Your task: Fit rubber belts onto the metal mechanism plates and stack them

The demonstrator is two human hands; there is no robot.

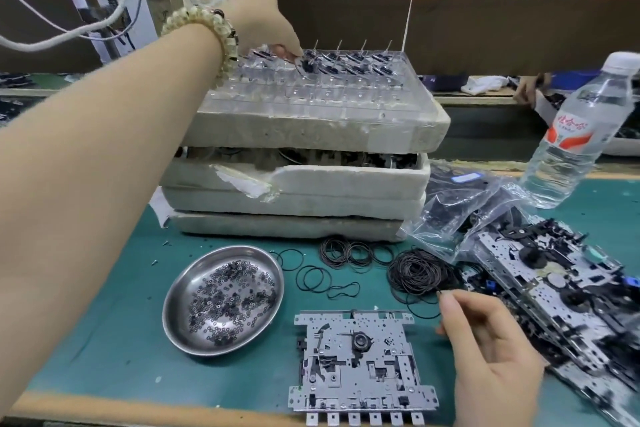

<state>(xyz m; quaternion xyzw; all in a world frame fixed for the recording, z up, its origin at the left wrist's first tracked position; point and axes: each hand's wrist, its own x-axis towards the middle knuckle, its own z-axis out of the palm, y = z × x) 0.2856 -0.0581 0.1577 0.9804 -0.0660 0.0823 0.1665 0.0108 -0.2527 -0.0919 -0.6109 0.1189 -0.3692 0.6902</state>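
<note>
A metal mechanism plate (360, 367) lies flat on the green mat near the front edge. My right hand (485, 350) is just right of it and pinches a thin black rubber belt (420, 308) at the edge of a heap of belts (419, 274). My left hand (266, 28) reaches far back over the clear tray (311, 94) on the foam stack and pinches a small black flywheel part (306, 65) with a spindle. A leaning stack of finished plates (561, 298) lies at the right.
A steel dish (180, 319) of small washers sits left of the plate. Loose belts (346, 253) lie before the foam trays (294, 184). Plastic bags (460, 215) and a water bottle (581, 135) stand at the right. Another person's hand (530, 87) shows at the far right.
</note>
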